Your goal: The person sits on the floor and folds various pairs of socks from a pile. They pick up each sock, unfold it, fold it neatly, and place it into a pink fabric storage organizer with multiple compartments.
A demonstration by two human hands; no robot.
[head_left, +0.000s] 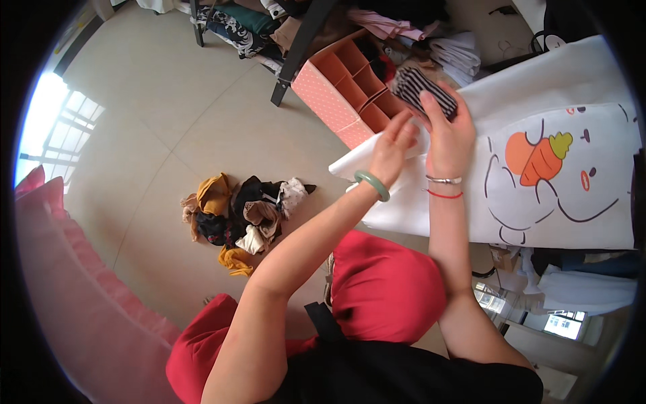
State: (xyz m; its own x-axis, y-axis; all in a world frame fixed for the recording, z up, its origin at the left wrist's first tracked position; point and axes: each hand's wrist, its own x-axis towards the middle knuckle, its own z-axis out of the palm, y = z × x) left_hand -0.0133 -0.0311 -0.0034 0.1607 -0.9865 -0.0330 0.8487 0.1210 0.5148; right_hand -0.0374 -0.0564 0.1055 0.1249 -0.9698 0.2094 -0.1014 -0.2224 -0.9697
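My right hand (449,128), with a silver bangle and a red string at its wrist, grips a small folded bundle of black-and-white striped cloth (424,92), perhaps a sock. The thumb lies over its top and the fingers wrap the far side. Just left of it, my left hand (396,145), below which sits a green bangle, has its fingers stretched out and holds nothing. Its fingertips come close to the bundle's lower edge; whether they touch cannot be made out. Under and beyond both hands stands a pink dotted storage box (325,102) divided into compartments, some with dark and red cloth inside.
Loose small garments (245,215) in mustard, black, beige and white lie heaped on the tiled floor (134,148). A white cover with a carrot drawing (538,158) spreads at the right. Folded clothes (245,27) sit behind a dark metal leg (301,57). Pink fabric (81,303) hangs at left.
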